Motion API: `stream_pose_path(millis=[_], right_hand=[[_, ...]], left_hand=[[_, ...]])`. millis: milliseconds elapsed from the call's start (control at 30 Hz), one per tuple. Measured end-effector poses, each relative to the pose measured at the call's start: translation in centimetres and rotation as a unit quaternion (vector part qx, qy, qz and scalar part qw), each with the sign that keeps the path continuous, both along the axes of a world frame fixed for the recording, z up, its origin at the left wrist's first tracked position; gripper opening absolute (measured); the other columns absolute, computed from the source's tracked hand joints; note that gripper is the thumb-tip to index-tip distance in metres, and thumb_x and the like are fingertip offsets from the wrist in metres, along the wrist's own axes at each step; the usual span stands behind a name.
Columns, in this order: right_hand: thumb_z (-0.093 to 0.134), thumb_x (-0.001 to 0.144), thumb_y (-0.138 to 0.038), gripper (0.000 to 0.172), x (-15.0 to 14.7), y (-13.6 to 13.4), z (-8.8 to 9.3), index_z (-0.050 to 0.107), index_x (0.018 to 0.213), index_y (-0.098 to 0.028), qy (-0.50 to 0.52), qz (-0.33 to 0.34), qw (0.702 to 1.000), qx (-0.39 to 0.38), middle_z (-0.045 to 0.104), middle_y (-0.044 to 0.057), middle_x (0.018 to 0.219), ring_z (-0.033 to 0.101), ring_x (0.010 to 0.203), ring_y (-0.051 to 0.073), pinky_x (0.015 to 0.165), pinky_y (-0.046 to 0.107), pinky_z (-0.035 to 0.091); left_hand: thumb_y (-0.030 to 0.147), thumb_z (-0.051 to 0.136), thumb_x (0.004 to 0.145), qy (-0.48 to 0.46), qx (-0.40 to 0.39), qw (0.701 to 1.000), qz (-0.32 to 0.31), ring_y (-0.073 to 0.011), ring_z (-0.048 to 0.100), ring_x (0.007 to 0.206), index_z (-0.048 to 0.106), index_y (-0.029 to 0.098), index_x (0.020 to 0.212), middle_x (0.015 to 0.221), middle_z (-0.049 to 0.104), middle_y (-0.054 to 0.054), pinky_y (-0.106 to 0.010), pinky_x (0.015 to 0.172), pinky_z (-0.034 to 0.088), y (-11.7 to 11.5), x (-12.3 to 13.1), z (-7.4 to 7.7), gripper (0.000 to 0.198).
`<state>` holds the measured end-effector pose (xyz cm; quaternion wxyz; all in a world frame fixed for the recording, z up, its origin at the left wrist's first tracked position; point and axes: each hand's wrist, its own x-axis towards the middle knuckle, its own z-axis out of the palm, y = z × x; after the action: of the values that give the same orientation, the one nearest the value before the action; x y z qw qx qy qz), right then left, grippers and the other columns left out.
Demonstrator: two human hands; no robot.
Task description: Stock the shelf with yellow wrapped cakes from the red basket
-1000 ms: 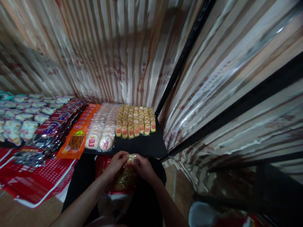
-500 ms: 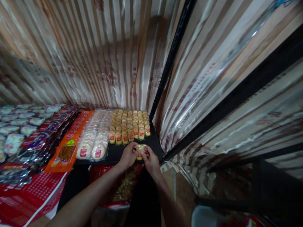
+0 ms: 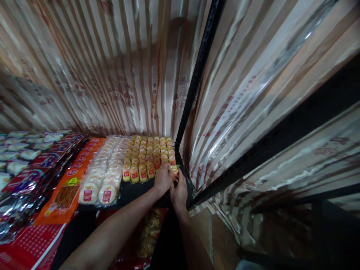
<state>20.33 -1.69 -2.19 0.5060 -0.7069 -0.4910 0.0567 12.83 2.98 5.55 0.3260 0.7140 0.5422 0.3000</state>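
Note:
Between my two hands is a small yellow wrapped cake [image 3: 174, 173] with a red and white label. My left hand [image 3: 163, 178] pinches its left side, and the fingers of my right hand [image 3: 179, 190] close on its right side. The cake is at the front right corner of the rows of matching yellow wrapped cakes [image 3: 143, 170], which stand on a black shelf [image 3: 135, 190]. My left hand hides part of the front row. Whether the held cake rests on the shelf I cannot tell.
Left of the yellow cakes lie rows of round white wrapped crackers [image 3: 107, 193], an orange snack packet [image 3: 66, 191] and dark red packets [image 3: 39, 165]. A black upright post [image 3: 194, 82] stands at the corner, with striped sheeting [image 3: 135, 75] behind. Below is a red container [image 3: 132, 262] with yellow packets.
Both hands have moved forward and slightly right with the wrapped cake, from the shelf's front edge to the row's right end. The camera view has shifted a little.

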Motion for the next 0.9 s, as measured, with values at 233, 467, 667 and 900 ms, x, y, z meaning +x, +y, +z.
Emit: stream_pose_path(millis=[233,467,667,900], right_hand=[[0.038,0.084,-0.035,0.05,1.3,2.2,-0.8,0.042,0.129,-0.013,-0.019,-0.034,0.999,-0.015,0.057,0.016,0.109,0.057,0.096,0.025,0.081,0.041,0.047],[0.035,0.086,-0.037,0.051,1.8,3.3,-1.2,0.042,0.129,-0.01,-0.041,-0.036,0.998,-0.036,0.059,0.016,0.106,0.055,0.097,0.025,0.083,0.04,0.045],[0.035,0.085,-0.034,0.05,2.1,3.6,-1.3,0.046,0.126,-0.008,-0.046,-0.014,0.998,-0.036,0.058,0.017,0.11,0.052,0.103,0.025,0.089,0.041,0.043],[0.039,0.085,-0.035,0.051,2.0,3.8,-0.9,0.045,0.129,-0.009,-0.052,0.007,0.998,-0.039,0.058,0.017,0.116,0.051,0.104,0.025,0.089,0.041,0.043]], left_hand=[[0.012,0.052,0.077,-0.005,-0.008,1.0,-0.009,-0.0168,0.059,0.094,0.055,0.017,0.108,0.103,0.063,-0.007,-0.03,0.086,0.046,1.2,1.8,0.3,0.031],[0.009,0.045,0.079,0.003,0.028,1.0,-0.008,-0.0179,0.055,0.103,0.052,0.012,0.112,0.112,0.057,-0.012,-0.031,0.091,0.044,0.6,1.5,-1.0,0.034],[0.011,0.041,0.082,0.049,0.057,0.997,-0.029,-0.0178,0.055,0.104,0.057,0.014,0.106,0.109,0.058,-0.01,-0.03,0.096,0.041,0.0,0.9,-1.4,0.029],[0.01,0.039,0.081,0.059,0.052,0.995,-0.057,-0.0171,0.054,0.103,0.06,0.014,0.101,0.109,0.059,-0.009,-0.028,0.096,0.041,0.0,0.3,-2.7,0.03]])
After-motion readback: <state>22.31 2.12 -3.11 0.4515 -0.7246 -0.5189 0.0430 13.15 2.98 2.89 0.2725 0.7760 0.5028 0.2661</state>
